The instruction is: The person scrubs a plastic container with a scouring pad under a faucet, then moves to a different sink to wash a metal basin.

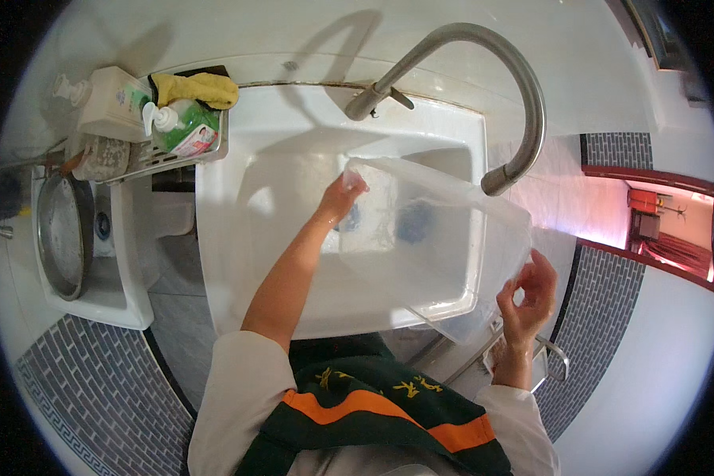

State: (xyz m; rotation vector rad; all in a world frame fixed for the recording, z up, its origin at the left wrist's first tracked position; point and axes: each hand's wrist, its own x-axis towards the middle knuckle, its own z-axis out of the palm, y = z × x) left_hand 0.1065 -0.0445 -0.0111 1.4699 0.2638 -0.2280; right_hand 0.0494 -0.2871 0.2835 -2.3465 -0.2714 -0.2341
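Note:
A large translucent plastic container (pixel 434 238), tilted over the white ceramic sink (pixel 226 256), spans the gap between my hands. My left hand (pixel 342 199) grips its upper left corner. At its right end my right hand (pixel 529 291) holds the rim, the thumb and forefinger forming a ring. Both hands look wet. Through the container's wall a dark blue round patch shows blurred. The curved metal faucet (pixel 532 89) arches above the container's right part, its spout close to the container's upper edge. Whether water runs from it I cannot tell.
On the rack (pixel 154 157) at the left stand a green pump bottle (pixel 184 128), a white pump jug (pixel 113 101) and a yellow cloth (pixel 199 89). Farther left, a metal basin (pixel 65 238) leans in a second sink (pixel 131 268). A doorway opens at the far right.

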